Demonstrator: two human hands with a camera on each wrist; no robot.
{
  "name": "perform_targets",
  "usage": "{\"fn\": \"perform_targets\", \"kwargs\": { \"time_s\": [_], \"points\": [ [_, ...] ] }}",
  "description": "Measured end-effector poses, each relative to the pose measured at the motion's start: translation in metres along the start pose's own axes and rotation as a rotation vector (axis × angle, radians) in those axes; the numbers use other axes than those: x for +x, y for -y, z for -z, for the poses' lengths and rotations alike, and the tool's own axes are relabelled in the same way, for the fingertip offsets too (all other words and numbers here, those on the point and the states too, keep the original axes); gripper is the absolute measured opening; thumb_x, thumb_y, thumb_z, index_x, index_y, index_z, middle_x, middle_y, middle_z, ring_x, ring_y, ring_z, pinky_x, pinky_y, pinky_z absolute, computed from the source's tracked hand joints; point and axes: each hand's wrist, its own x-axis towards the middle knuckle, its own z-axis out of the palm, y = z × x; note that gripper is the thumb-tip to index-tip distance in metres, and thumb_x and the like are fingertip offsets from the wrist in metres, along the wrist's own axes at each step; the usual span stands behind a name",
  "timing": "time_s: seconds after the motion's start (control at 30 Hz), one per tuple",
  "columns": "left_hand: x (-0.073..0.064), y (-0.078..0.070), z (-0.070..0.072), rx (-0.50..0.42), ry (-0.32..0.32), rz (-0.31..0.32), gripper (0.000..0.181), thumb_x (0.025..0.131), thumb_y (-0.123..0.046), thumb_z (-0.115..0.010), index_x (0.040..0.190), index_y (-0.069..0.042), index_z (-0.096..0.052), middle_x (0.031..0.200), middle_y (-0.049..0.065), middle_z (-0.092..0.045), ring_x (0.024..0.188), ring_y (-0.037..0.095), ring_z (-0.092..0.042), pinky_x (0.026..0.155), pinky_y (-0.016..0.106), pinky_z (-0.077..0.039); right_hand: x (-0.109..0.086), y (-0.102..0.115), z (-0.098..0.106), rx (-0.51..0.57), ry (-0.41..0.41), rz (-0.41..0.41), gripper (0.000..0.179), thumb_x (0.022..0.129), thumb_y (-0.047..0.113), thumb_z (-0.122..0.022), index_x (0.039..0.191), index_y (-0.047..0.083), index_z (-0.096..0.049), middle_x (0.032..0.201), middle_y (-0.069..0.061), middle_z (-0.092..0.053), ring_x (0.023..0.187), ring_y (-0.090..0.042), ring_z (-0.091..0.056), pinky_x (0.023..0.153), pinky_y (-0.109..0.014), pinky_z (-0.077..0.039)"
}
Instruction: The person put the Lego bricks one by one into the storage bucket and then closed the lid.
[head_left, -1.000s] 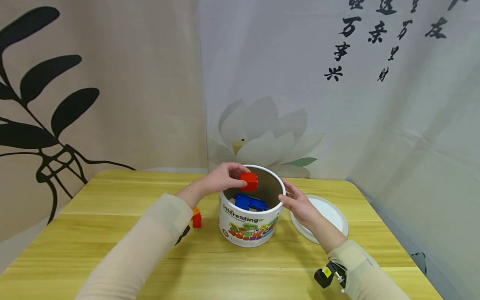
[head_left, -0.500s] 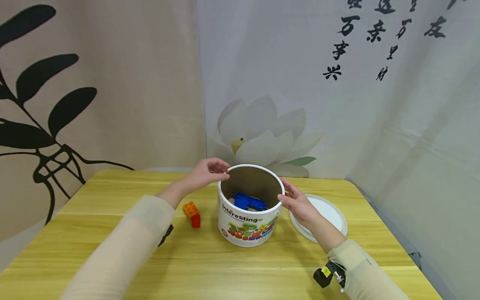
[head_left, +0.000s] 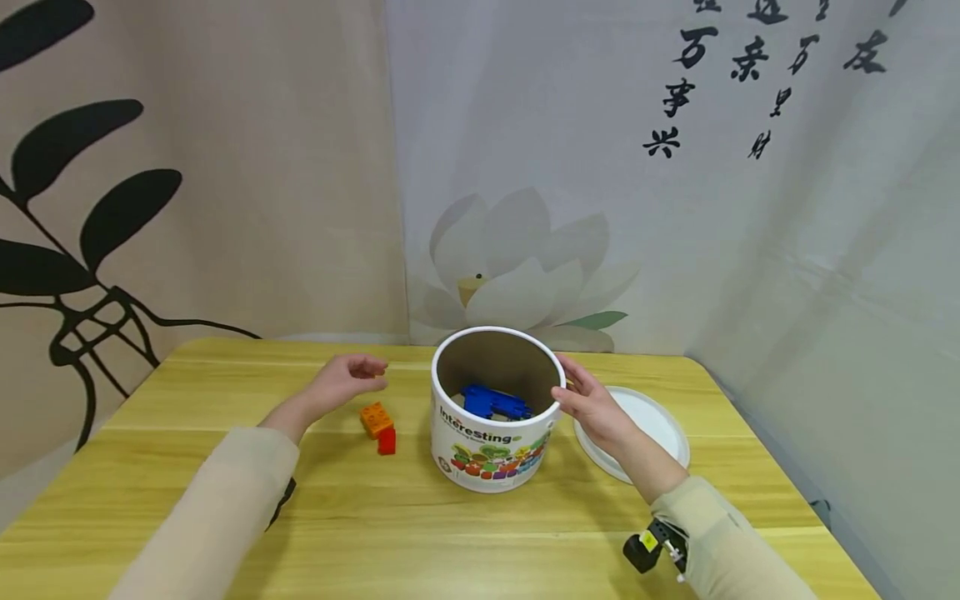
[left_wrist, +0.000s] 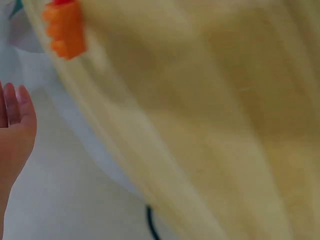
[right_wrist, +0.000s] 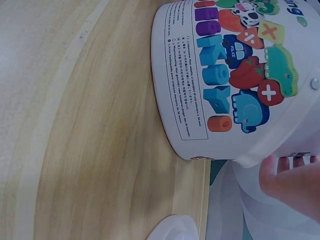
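Note:
A white toy bucket with printed pictures stands upright and open on the table. Inside it lie blue toy pieces. My right hand holds the bucket's right side, thumb at the rim; its fingers show beside the bucket in the right wrist view. My left hand hovers over the table left of the bucket, fingers loosely bent, holding nothing. Just below and right of it lie an orange studded block and a small red block, close together. The orange block shows blurred in the left wrist view.
A round white lid lies on the wooden table right of the bucket, partly behind the right forearm. Printed cloth hangs behind the table's back edge and along its right side.
My left hand has released a red block inside the bucket and moved out over the rim to the left, uncovering the orange and red blocks. My right hand stays at the bucket.

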Motion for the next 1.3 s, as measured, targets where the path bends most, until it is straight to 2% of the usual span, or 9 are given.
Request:
{"fn": "perform_targets", "kwargs": {
  "time_s": [0.17, 0.37, 0.57, 0.9, 1.07, 1.3],
  "points": [
    [-0.008, 0.02, -0.006, 0.034, 0.076, 0.027, 0.055, 0.085, -0.012, -0.064, 0.133, 0.006, -0.044, 0.139, 0.026, -0.043, 0.128, 0.044, -0.036, 0.104, 0.053, -0.034, -0.001, 0.0, -0.002, 0.006, 0.002, -0.001, 0.068, 0.093, 0.011, -0.055, 0.149, 0.005, -0.016, 0.153, -0.019, -0.019, 0.125, -0.019, -0.04, 0.103, -0.032, -0.037],
    [-0.013, 0.028, -0.017, 0.053, 0.122, 0.01, 0.06, 0.077, -0.006, -0.067, 0.131, 0.009, -0.046, 0.133, 0.029, -0.047, 0.118, 0.04, -0.046, 0.1, 0.049, -0.039, 0.0, 0.0, -0.003, 0.003, 0.008, -0.001, 0.068, 0.094, 0.011, -0.054, 0.149, 0.006, -0.016, 0.153, -0.018, -0.019, 0.129, -0.025, -0.035, 0.103, -0.032, -0.037],
    [-0.017, 0.03, -0.017, 0.093, 0.116, -0.014, 0.057, 0.075, -0.004, -0.069, 0.127, 0.011, -0.049, 0.128, 0.028, -0.051, 0.113, 0.037, -0.049, 0.099, 0.05, -0.039, 0.0, 0.003, -0.003, 0.004, 0.01, 0.004, 0.068, 0.094, 0.011, -0.053, 0.149, 0.004, -0.015, 0.153, -0.02, -0.018, 0.127, -0.022, -0.038, 0.096, -0.024, -0.04],
    [-0.03, 0.036, -0.005, 0.131, 0.101, -0.014, 0.045, 0.075, -0.002, -0.072, 0.116, 0.011, -0.056, 0.117, 0.026, -0.058, 0.102, 0.03, -0.056, 0.091, 0.045, -0.046, 0.0, 0.008, -0.002, -0.002, -0.002, 0.001, 0.065, 0.095, 0.009, -0.051, 0.149, 0.004, -0.015, 0.153, -0.019, -0.019, 0.129, -0.026, -0.034, 0.108, -0.039, -0.032],
    [-0.034, 0.041, -0.005, 0.138, 0.086, -0.001, 0.04, 0.076, -0.004, -0.072, 0.112, 0.01, -0.058, 0.111, 0.023, -0.061, 0.096, 0.025, -0.057, 0.083, 0.034, -0.048, 0.001, 0.006, -0.002, 0.004, -0.007, -0.003, 0.065, 0.094, 0.008, -0.052, 0.149, 0.003, -0.016, 0.153, -0.019, -0.019, 0.129, -0.028, -0.033, 0.107, -0.039, -0.033],
    [-0.035, 0.038, -0.004, 0.08, 0.082, 0.042, 0.04, 0.08, -0.007, -0.068, 0.116, 0.008, -0.056, 0.111, 0.02, -0.061, 0.096, 0.023, -0.056, 0.08, 0.029, -0.049, 0.0, 0.003, -0.002, 0.01, -0.009, -0.009, 0.064, 0.095, 0.007, -0.051, 0.149, 0.003, -0.016, 0.153, -0.019, -0.018, 0.129, -0.03, -0.033, 0.109, -0.042, -0.03]
  ]
}}
